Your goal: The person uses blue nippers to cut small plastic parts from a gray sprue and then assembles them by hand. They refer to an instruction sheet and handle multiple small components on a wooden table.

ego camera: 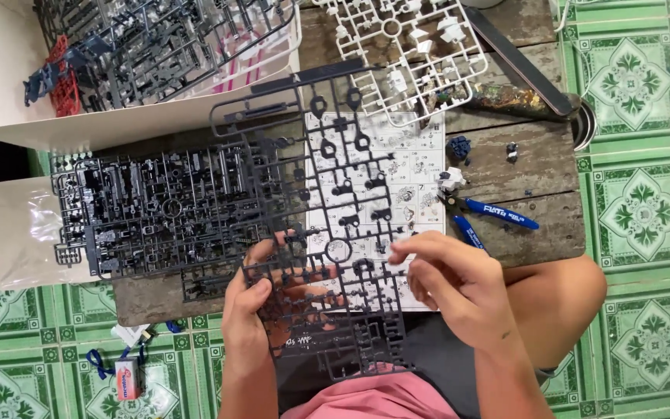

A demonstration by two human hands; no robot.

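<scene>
My left hand (253, 310) grips a dark grey plastic model-kit parts frame (327, 194) by its lower left side and holds it flat above the table. My right hand (451, 283) is at the frame's right edge, thumb and fingertips pinching toward a small part near the frame's ring. Under the frame lies a white instruction sheet (416, 167) printed with diagrams. Blue-handled nippers (498, 211) rest on the wood just beyond my right hand.
A low wooden table (537, 167) holds a stack of dark parts frames (157, 209), a white parts frame (405, 46) and small loose parts (459, 147). A white box (17, 70) of more frames sits at the back left. Green patterned floor tiles (637, 194) surround it.
</scene>
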